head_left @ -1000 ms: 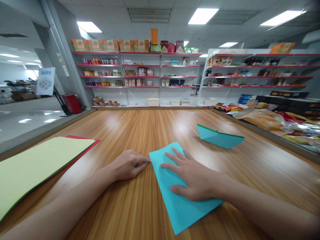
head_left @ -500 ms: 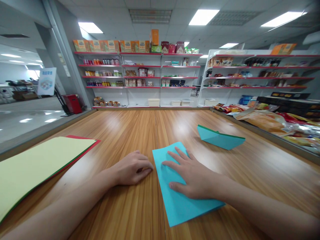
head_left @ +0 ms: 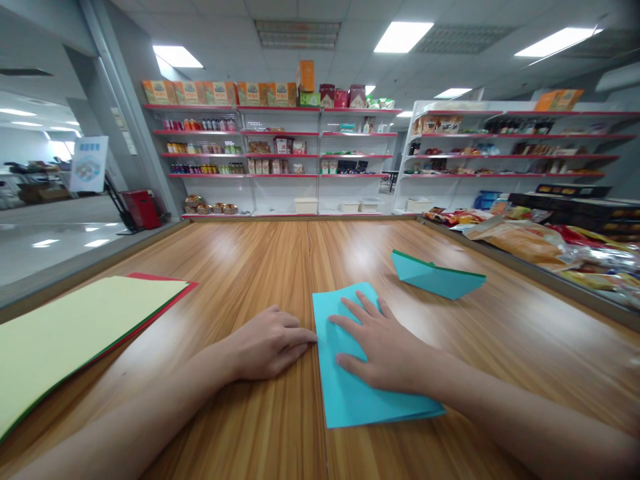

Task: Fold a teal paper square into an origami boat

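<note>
From the head view, I see the person seated or standing at a wood-grained table (head_left: 250,267) with both forearms reaching in over it. A folded sheet of blue paper (head_left: 345,395) lies flat near the middle of the tabletop, a little to the person's right, its left edge close along the seam between the boards. Near its lower right corner I can make out more than one layer.

The right hand (head_left: 383,350) rests palm down on the blue paper, fingers fanned apart and thumb held away from them. The left hand (head_left: 273,343) lies on the wood just beside it, its fingers curled and the forefinger stretched to the paper's left edge; whether finger and thumb pinch that edge, I cannot tell from here.

Beyond the right hand, well apart from the blue paper, sits a paper boat (head_left: 440,279), blue with a green upper rim. Over on the person's left there is a pale yellow sheet (head_left: 90,327) on top of a stack, with green showing along its side and a red sheet (head_left: 161,276) poking out at the far end. Past the table's right border lie snack packets (head_left: 520,240), and stocked shelves (head_left: 285,190) stand behind.
</note>
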Action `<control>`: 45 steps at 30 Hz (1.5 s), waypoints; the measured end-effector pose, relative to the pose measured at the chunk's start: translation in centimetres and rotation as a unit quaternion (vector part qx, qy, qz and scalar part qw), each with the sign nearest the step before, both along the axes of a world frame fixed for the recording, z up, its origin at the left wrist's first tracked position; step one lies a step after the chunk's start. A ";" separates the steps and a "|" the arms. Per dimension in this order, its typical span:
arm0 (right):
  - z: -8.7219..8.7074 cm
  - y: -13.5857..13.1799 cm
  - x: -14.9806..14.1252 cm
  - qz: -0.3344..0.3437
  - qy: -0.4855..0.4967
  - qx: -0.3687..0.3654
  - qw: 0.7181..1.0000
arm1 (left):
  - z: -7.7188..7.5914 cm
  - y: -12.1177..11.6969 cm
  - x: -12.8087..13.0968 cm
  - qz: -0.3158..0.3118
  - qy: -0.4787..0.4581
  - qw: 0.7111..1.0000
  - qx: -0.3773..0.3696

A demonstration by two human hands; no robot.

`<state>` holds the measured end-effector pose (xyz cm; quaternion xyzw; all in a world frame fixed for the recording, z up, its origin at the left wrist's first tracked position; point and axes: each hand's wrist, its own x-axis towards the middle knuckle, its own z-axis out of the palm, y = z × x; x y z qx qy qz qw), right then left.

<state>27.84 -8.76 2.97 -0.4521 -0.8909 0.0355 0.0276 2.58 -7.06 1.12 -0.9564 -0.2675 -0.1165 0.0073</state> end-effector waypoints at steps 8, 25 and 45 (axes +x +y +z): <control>-0.1 -0.1 0.0 0.001 0.010 0.007 1.000 | 0.3 -0.3 0.4 -0.026 0.034 0.998 0.039; 0.4 0.2 0.3 0.047 0.026 -0.028 0.998 | 0.0 0.0 0.1 -0.049 -0.005 0.999 0.022; 0.4 0.2 0.2 0.050 0.021 -0.024 0.998 | 0.5 -0.5 0.4 -0.098 -0.056 0.992 -0.064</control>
